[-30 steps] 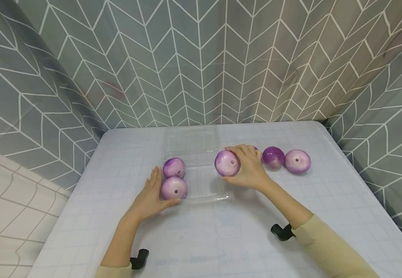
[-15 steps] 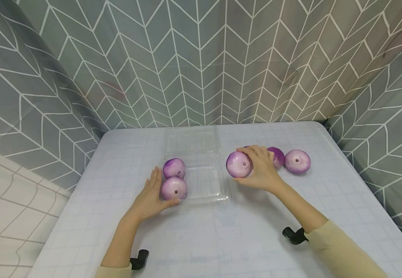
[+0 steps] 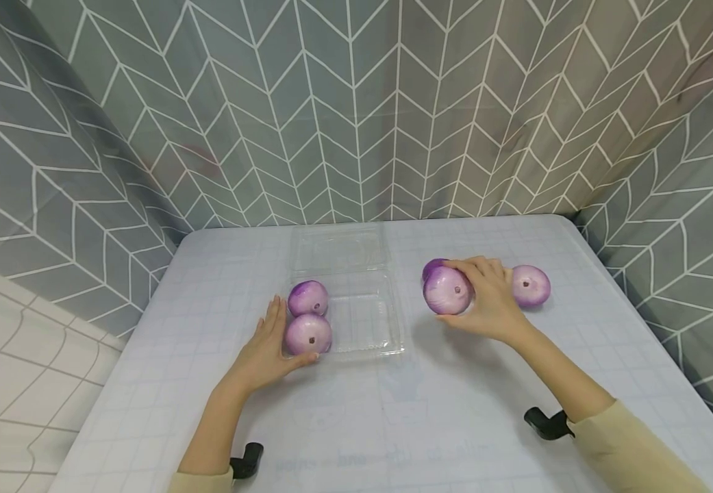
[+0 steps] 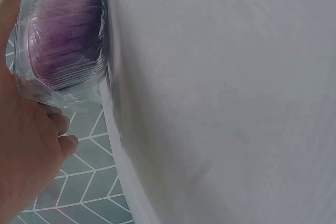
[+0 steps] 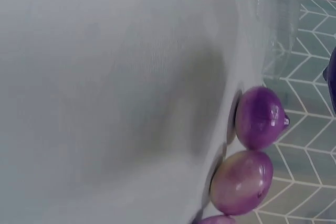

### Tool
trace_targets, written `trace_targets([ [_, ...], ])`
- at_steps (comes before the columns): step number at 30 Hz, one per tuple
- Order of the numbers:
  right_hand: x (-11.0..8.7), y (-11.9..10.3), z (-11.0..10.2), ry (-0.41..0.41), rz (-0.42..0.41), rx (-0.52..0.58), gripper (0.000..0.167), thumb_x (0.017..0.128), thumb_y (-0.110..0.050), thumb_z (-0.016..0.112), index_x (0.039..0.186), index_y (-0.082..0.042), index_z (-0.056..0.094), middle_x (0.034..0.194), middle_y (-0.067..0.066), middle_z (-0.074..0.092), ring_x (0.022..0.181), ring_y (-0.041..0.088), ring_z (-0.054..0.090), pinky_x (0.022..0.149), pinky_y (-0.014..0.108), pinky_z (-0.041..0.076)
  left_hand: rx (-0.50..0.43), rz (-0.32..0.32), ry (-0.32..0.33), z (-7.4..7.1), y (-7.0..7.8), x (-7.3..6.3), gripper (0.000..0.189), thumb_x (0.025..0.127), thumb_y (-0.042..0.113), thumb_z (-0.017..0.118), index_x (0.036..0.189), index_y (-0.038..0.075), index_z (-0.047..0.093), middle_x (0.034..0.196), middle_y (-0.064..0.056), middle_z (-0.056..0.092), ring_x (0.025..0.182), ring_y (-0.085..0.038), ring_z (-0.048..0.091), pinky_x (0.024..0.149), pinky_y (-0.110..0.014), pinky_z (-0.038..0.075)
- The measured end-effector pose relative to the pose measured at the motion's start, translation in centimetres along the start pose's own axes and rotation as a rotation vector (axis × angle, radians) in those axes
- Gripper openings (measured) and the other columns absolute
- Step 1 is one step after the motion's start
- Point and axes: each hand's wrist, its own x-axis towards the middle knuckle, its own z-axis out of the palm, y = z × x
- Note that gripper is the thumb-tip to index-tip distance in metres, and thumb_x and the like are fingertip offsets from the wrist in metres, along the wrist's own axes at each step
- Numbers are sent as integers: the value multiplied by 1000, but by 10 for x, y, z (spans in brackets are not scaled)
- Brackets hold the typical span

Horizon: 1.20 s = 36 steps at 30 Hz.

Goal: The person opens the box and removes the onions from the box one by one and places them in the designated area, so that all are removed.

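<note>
My right hand [image 3: 487, 294] grips a purple onion [image 3: 448, 290] over the table, right of a clear plastic clamshell box [image 3: 368, 348]. Only a dark sliver of an onion [image 5: 333, 80] shows at the right wrist view's edge. Two purple onions [image 3: 309, 298] sit one behind the other in the box's left part. My left hand [image 3: 261, 350] rests against the box's left side, fingers straight and thumb along its front corner. In the left wrist view an onion [image 4: 65, 32] shows through the box wall.
Behind the right hand, a dark purple onion [image 3: 432, 266] and a paler onion [image 3: 530, 285] lie in a row, with another onion [image 5: 242, 182] between them hidden from the head view. The box's lid [image 3: 340, 248] lies folded back. A patterned curtain [image 3: 356, 123] borders the table [image 3: 344, 418].
My right hand has moved to the right with its onion, away from the box and in front of the row of onions. The left hand and the box have stayed put.
</note>
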Motion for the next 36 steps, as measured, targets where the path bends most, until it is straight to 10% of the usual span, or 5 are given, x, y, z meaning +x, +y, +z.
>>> trace_targets([
  [36,-25,29,7,-87,-14,-181,89,49,-44,93,125,-13,57,112,12,53,102,36,43,73,53,29,7,9,5,-1,1,1,121,77,59,72,151,-7,1,159,-22,-4,146,-32,-3,117,-52,6],
])
